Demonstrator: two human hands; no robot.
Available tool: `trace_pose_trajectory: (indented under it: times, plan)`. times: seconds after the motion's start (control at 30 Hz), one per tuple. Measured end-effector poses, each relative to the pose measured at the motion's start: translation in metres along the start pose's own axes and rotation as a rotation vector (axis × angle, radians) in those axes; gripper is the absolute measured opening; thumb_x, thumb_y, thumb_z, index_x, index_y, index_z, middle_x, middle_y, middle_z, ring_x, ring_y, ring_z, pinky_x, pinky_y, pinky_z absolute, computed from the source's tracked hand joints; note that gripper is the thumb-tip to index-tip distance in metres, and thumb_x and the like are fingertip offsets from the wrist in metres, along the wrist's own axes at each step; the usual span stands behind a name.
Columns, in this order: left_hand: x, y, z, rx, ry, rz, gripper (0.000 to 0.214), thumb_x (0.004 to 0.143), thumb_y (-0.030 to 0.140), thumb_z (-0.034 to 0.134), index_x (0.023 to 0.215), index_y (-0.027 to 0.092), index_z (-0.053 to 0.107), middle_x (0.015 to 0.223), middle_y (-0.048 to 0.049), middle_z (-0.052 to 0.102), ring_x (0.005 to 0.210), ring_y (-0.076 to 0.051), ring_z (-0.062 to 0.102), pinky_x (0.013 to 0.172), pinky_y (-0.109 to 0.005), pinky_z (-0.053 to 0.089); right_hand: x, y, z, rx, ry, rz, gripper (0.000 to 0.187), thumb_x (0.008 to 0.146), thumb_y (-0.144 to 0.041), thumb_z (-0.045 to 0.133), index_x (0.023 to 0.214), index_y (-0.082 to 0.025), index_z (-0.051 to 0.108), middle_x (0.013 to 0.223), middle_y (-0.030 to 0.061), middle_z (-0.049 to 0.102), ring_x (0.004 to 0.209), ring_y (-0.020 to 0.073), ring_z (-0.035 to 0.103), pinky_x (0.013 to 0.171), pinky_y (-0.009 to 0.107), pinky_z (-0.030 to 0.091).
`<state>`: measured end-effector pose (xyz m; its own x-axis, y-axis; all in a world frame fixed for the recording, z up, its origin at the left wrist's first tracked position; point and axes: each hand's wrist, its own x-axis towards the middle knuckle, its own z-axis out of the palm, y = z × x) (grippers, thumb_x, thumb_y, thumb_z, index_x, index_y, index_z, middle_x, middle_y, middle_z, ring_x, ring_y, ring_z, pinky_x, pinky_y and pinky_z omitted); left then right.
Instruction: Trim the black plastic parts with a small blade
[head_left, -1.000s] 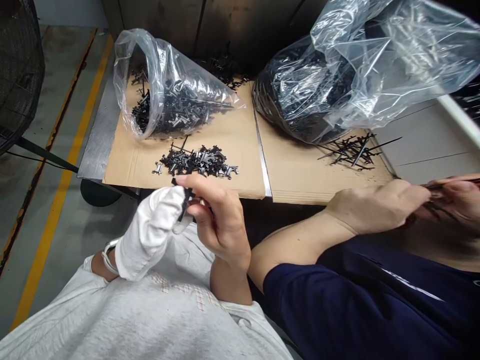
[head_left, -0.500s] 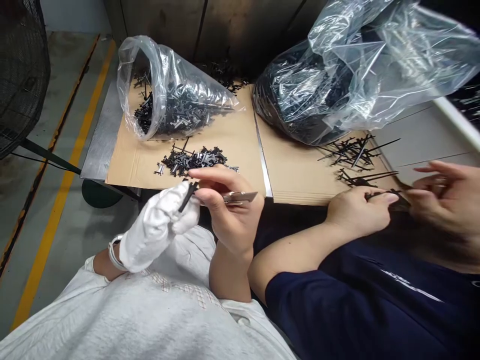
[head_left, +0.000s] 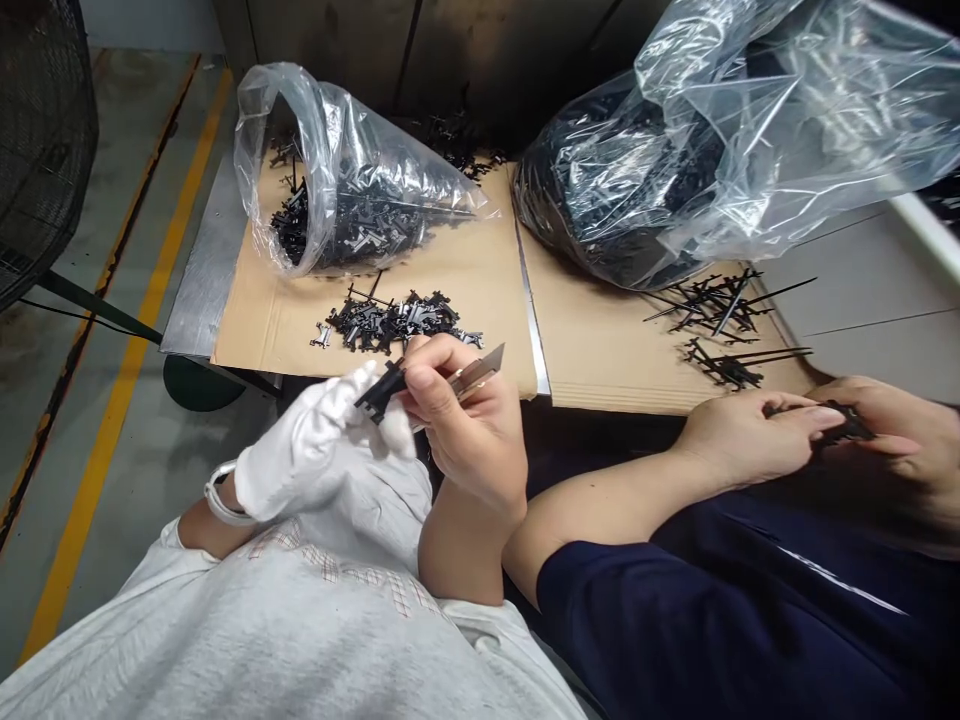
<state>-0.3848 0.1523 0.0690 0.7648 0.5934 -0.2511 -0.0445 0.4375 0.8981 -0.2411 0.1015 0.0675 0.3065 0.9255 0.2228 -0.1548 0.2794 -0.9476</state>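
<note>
My left hand (head_left: 311,440), in a white glove, has a small black plastic part (head_left: 381,392) between its fingers and thumb. The part is flat and narrow, with notched ends. My bare right hand (head_left: 480,430) pinches its upper right end between thumb and forefinger. Tucked in the same hand is a thin metal knife blade (head_left: 480,371) with a slanted tip, pointing up and right, away from the part. Its lower end is hidden by the fingers. Just beyond my hands lies a pile of similar black parts (head_left: 397,320) on the cardboard (head_left: 495,290).
A clear plastic bag (head_left: 375,200) of black parts lies behind the pile. Farther right stands a larger bag (head_left: 600,190), with black sprues (head_left: 712,305) before it. A co-worker's hands (head_left: 750,435) hold a black piece at right. A fan (head_left: 45,150) stands at left.
My right hand has moved in and now grips the part's end, with the blade angled more steeply. The part has turned to show a wider face. The gloved fingers have straightened somewhat.
</note>
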Motion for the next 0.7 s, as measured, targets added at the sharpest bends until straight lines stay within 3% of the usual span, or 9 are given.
trace_pose_trajectory:
  times: [0.13, 0.27, 0.37, 0.47, 0.57, 0.7]
  plan:
    - [0.0, 0.006, -0.007, 0.295, 0.205, 0.162, 0.037, 0.101, 0.049, 0.057, 0.082, 0.018, 0.064, 0.079, -0.0022, 0.065, 0.073, -0.013, 0.059, 0.074, -0.025, 0.048, 0.001, -0.002, -0.002, -0.102, 0.012, 0.021, 0.045, 0.091, -0.057, 0.074, 0.07, -0.02, 0.056, 0.061, -0.0067, 0.046, 0.052, 0.0074, 0.037, 0.05, 0.024, 0.035]
    - [0.014, 0.007, -0.018, 0.469, 0.247, 0.233, 0.028, 0.096, 0.037, 0.058, 0.077, 0.017, 0.059, 0.076, -0.0005, 0.061, 0.07, -0.012, 0.056, 0.074, -0.024, 0.047, 0.01, 0.005, -0.013, -0.295, -0.009, 0.079, 0.045, 0.094, -0.057, 0.068, 0.071, -0.021, 0.055, 0.06, -0.0065, 0.044, 0.053, 0.0091, 0.037, 0.053, 0.026, 0.034]
    - [0.036, 0.004, -0.05, 0.662, 0.295, 0.191, 0.019, 0.095, 0.03, 0.057, 0.082, 0.017, 0.063, 0.083, -0.0023, 0.066, 0.082, -0.015, 0.06, 0.084, -0.025, 0.048, 0.029, 0.023, -0.033, -0.542, 0.077, 0.199, 0.039, 0.092, -0.052, 0.066, 0.069, -0.021, 0.056, 0.057, -0.0069, 0.04, 0.054, 0.0107, 0.035, 0.055, 0.028, 0.03]
    - [0.066, 0.011, -0.089, 0.919, 0.532, 0.161, 0.017, 0.097, 0.025, 0.054, 0.096, 0.017, 0.068, 0.098, -0.0057, 0.071, 0.096, -0.018, 0.063, 0.093, -0.028, 0.048, 0.052, 0.047, -0.052, -0.781, 0.23, 0.327, 0.031, 0.088, -0.043, 0.065, 0.066, -0.022, 0.057, 0.055, -0.0058, 0.042, 0.057, 0.0138, 0.039, 0.062, 0.031, 0.032]
    - [0.101, 0.029, -0.12, 1.254, 0.725, 0.185, 0.03, 0.1, 0.023, 0.048, 0.119, 0.016, 0.07, 0.121, -0.0118, 0.07, 0.113, -0.025, 0.063, 0.102, -0.035, 0.046, 0.067, 0.065, -0.064, -0.856, 0.283, 0.35, 0.028, 0.084, -0.042, 0.064, 0.066, -0.022, 0.058, 0.058, -0.002, 0.051, 0.062, 0.0176, 0.046, 0.068, 0.034, 0.034]
    - [0.144, 0.048, -0.138, 1.702, 0.68, 0.013, 0.044, 0.099, 0.038, 0.053, 0.124, 0.008, 0.072, 0.127, -0.0245, 0.066, 0.119, -0.042, 0.061, 0.102, -0.05, 0.043, 0.069, 0.07, -0.068, -0.892, 0.318, 0.342, 0.033, 0.083, -0.053, 0.062, 0.069, -0.023, 0.057, 0.062, 0.0012, 0.057, 0.064, 0.0194, 0.049, 0.069, 0.035, 0.036]
